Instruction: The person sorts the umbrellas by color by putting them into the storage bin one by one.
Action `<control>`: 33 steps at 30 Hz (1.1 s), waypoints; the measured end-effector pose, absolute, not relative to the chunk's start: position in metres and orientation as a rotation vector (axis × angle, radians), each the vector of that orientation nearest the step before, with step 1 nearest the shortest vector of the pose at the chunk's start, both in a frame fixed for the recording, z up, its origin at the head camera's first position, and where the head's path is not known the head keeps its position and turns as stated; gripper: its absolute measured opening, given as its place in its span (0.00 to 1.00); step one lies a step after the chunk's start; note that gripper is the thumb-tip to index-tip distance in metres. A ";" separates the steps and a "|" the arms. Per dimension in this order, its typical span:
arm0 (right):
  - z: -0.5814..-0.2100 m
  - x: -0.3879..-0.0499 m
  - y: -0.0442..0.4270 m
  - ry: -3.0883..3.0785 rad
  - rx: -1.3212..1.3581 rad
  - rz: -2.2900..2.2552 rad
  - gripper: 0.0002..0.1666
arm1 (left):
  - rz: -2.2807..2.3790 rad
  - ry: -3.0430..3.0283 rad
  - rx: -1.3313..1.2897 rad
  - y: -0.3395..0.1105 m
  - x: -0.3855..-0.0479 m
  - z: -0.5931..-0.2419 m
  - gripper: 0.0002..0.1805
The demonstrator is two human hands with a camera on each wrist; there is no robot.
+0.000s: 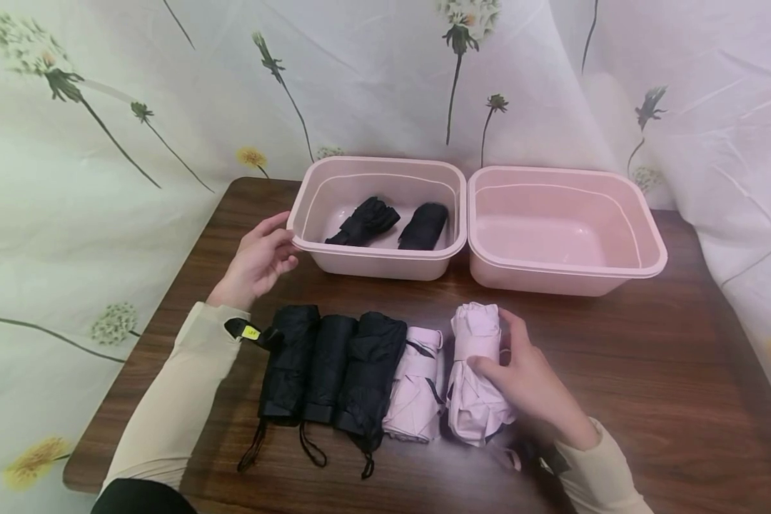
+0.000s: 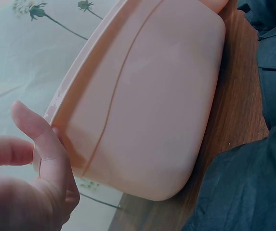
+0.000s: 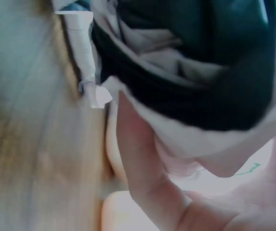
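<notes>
My right hand (image 1: 540, 385) grips a folded pink umbrella (image 1: 475, 335) from its right side, thumb across the top, at the right end of a row. Its dark inner fabric (image 3: 195, 101) shows close up in the right wrist view. Beside it lie another folded pink umbrella (image 1: 414, 400) and three folded black umbrellas (image 1: 324, 364) with wrist loops. My left hand (image 1: 257, 260) touches the left corner of the left pink bin (image 1: 385, 265), its fingers loosely extended at the rim. Two black umbrellas (image 1: 424, 227) lie inside that bin.
Against the left bin's right side stands a second pink bin (image 1: 552, 282), with nothing visible inside. Both are at the back of the brown wooden table (image 1: 681, 400). Behind them hangs a flower-patterned cloth (image 1: 373, 78).
</notes>
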State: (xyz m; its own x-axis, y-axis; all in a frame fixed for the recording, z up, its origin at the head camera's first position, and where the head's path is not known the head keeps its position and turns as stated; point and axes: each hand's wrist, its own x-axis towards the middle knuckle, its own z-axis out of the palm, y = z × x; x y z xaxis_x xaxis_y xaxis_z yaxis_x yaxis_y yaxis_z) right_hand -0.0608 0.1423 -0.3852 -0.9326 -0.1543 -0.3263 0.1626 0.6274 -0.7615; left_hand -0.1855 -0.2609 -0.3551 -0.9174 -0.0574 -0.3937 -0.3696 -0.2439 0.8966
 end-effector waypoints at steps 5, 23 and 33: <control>-0.376 -0.062 0.147 2.454 0.045 -1.323 0.52 | 2.273 1.783 -0.527 -0.261 -0.186 -0.355 0.29; -0.354 -0.071 0.168 2.242 0.097 -1.916 0.30 | 2.258 1.774 -0.535 -0.262 -0.187 -0.354 0.28; -0.343 -0.084 0.188 1.794 0.026 -2.411 0.12 | 2.218 1.773 -0.546 -0.263 -0.189 -0.350 0.29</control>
State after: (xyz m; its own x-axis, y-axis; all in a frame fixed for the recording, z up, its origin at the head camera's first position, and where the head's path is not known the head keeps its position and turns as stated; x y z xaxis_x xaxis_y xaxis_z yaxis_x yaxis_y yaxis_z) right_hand -0.0843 0.1883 -0.3434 -0.9906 -0.0983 -0.0950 0.1192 -0.2813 -0.9522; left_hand -0.1886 -0.2632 -0.3502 -0.8987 -0.0385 -0.4368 -0.4176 -0.2290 0.8793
